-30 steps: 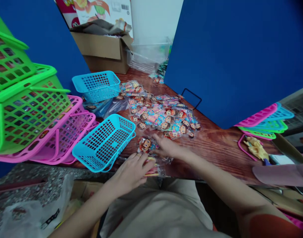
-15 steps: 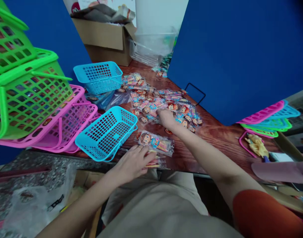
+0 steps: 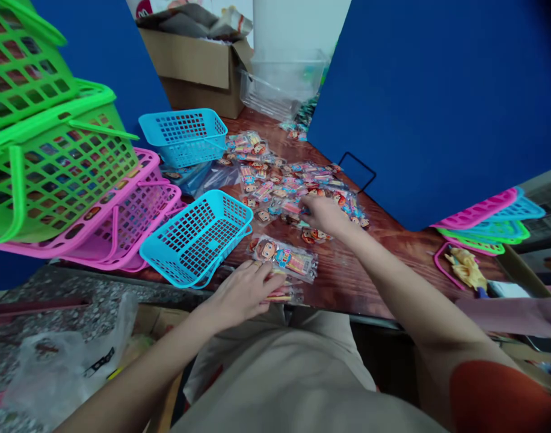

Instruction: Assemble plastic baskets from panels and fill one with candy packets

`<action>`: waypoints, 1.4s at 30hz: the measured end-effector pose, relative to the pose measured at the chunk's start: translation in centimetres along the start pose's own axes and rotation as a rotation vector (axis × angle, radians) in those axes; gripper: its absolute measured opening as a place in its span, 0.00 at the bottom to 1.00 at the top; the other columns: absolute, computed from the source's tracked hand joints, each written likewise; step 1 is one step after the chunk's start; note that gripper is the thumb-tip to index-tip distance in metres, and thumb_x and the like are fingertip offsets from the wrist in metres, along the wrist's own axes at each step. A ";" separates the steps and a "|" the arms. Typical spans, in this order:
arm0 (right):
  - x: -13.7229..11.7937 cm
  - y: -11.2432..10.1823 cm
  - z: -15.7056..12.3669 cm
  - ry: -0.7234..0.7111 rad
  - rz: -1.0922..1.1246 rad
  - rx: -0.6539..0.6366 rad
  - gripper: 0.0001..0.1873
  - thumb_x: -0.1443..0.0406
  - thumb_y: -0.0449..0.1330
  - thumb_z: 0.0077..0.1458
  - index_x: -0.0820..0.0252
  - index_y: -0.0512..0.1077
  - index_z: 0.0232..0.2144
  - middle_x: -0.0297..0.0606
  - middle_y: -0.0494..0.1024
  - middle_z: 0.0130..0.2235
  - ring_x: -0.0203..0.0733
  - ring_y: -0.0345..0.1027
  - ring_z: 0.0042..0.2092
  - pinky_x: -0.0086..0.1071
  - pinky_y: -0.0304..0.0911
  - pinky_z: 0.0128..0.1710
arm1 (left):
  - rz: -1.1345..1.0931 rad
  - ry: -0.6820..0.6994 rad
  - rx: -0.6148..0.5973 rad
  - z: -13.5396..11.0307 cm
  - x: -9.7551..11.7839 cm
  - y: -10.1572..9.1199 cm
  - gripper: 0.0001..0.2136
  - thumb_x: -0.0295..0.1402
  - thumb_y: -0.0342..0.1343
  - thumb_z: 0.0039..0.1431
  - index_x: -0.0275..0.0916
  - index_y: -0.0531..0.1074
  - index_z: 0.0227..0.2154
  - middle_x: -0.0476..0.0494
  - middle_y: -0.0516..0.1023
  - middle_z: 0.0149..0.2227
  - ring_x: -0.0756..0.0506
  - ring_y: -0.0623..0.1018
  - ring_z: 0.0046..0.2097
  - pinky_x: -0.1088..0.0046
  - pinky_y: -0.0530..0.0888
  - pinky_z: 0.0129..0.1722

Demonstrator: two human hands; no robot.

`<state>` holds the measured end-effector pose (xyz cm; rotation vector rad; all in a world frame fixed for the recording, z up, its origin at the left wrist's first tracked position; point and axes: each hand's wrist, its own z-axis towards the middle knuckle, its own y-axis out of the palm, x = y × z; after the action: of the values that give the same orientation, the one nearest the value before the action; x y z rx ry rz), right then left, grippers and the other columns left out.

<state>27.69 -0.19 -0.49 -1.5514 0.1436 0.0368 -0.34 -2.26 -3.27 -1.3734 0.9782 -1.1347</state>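
Note:
My left hand (image 3: 245,291) lies at the table's near edge, fingers curled over small clear packets of coloured sticks (image 3: 280,290). Just beyond its fingertips a flat packet with a cartoon figure (image 3: 287,260) rests on the table. My right hand (image 3: 326,214) reaches into a loose pile of similar packets (image 3: 275,186), its fingers bent downward among them. What its fingertips pinch, if anything, is hidden. Left of the pile stands a blue plastic basket (image 3: 198,237) with its handle folded down, and behind it another blue basket (image 3: 185,138).
Filled green baskets (image 3: 54,174) and pink baskets (image 3: 135,222) are stacked at the left. A cardboard box (image 3: 189,60) and a clear plastic bin (image 3: 284,78) stand at the back. A blue panel (image 3: 438,108) borders the right, near stacked coloured lids (image 3: 487,213).
My right hand has shifted to the right within the pile, uncovering packets where it was. My left hand has stayed nearly in place. The view has turned slightly.

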 end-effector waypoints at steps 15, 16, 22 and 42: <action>-0.7 3.8 -10.5 -0.034 0.127 -0.118 0.25 0.67 0.54 0.59 0.57 0.65 0.59 0.47 0.75 0.41 0.48 0.69 0.41 0.38 0.64 0.40 | 0.018 -0.004 0.017 0.2 0.0 0.1 0.26 0.35 0.63 0.51 0.43 0.62 0.52 0.40 0.68 0.49 0.39 0.72 0.46 0.61 0.69 0.48; -0.5 3.3 -10.2 -0.147 0.064 -0.115 0.28 0.71 0.53 0.58 0.54 0.64 0.60 0.49 0.72 0.48 0.50 0.67 0.47 0.41 0.63 0.45 | 0.020 -0.001 0.016 0.2 0.0 0.1 0.26 0.36 0.64 0.51 0.43 0.61 0.52 0.40 0.68 0.49 0.39 0.71 0.46 0.61 0.69 0.48; 0.4 2.4 -7.8 -0.519 0.140 -0.223 0.21 0.74 0.56 0.52 0.56 0.72 0.48 0.44 0.69 0.53 0.50 0.57 0.58 0.44 0.57 0.56 | 0.044 -0.002 0.005 0.1 0.0 0.2 0.27 0.37 0.65 0.50 0.42 0.62 0.52 0.40 0.68 0.49 0.38 0.71 0.46 0.62 0.69 0.46; -3.6 4.8 -6.3 0.118 0.327 -0.269 0.32 0.53 0.67 0.47 0.65 0.65 0.48 0.48 0.74 0.44 0.50 0.68 0.45 0.38 0.63 0.43 | 0.065 0.118 -0.005 1.6 0.9 -0.4 0.23 0.36 0.63 0.52 0.41 0.63 0.49 0.40 0.68 0.47 0.40 0.71 0.45 0.63 0.67 0.44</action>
<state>23.16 -6.11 -4.95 -1.7846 0.5022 0.2303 1.38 -2.73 -2.75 -1.2809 1.1029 -1.1752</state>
